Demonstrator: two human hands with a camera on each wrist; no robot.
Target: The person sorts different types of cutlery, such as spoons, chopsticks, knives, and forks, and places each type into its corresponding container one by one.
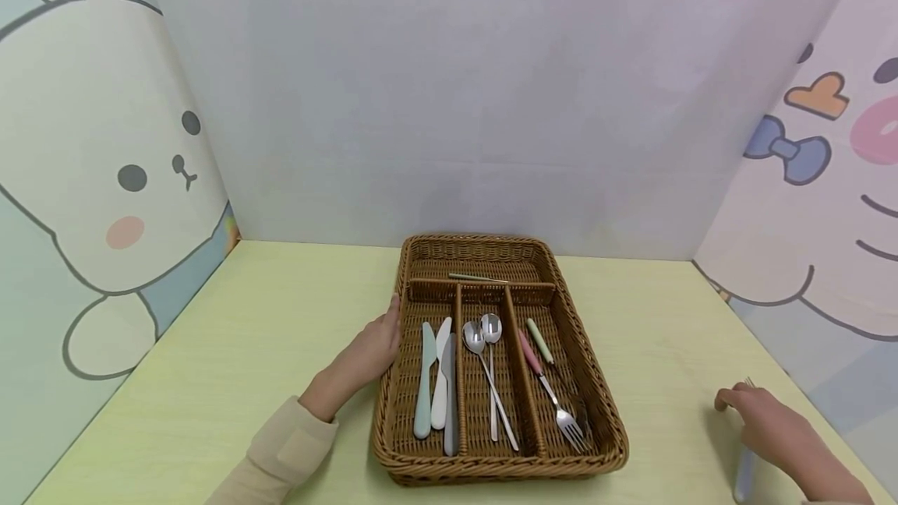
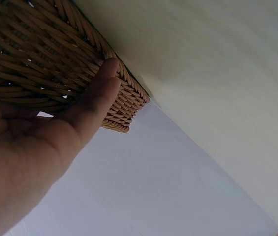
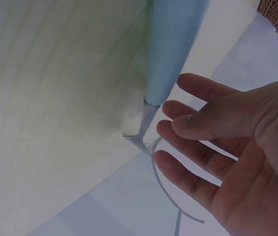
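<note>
A brown wicker cutlery basket (image 1: pixel 500 470) stands on the table. My left hand (image 1: pixel 375 345) rests against its left outer wall, and in the left wrist view its fingers (image 2: pixel 92 98) lie fairly straight along the weave. At the far right, my right hand (image 1: pixel 772 423) is over a blue-handled fork (image 1: pixel 745 474). In the right wrist view the fork's handle (image 3: pixel 173 49) is beside my loosely bent fingers (image 3: pixel 183 179), which are not closed round it. Inside the basket, the left compartment holds knives (image 1: pixel 423 404), the middle one spoons (image 1: pixel 491 326), the right one a pink-handled fork (image 1: pixel 561 419).
A green-handled utensil (image 1: pixel 539 340) shares the right compartment; its far part is hard to make out. One thin utensil (image 1: pixel 477 277) lies in the back compartment. A pale wall (image 1: pixel 463 100) rises behind the table, with cartoon-printed panels (image 1: pixel 91 178) at both sides.
</note>
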